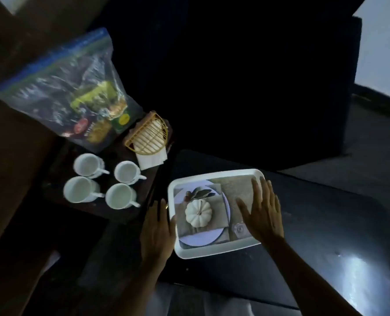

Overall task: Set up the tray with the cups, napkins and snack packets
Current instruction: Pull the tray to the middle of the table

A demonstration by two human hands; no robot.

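Observation:
A white tray [214, 251] with a printed pumpkin picture on its floor lies on a dark table. My left hand [157, 229] rests flat against the tray's left rim, thumb on the edge. Fingers spread, my right hand [261, 213] lies over the tray's right side and holds nothing. Several white cups [88, 164] stand to the left on a dark board. Behind them a yellow holder [147, 133] keeps white napkins [150, 158]. A clear zip bag with snack packets [91, 110] lies at the back left.
The cups stand on a dark wooden board [59, 201] left of the table. A large dark block [258, 87] rises behind the tray. A glossy dark tabletop [326, 236] stretches to the right with a light glare.

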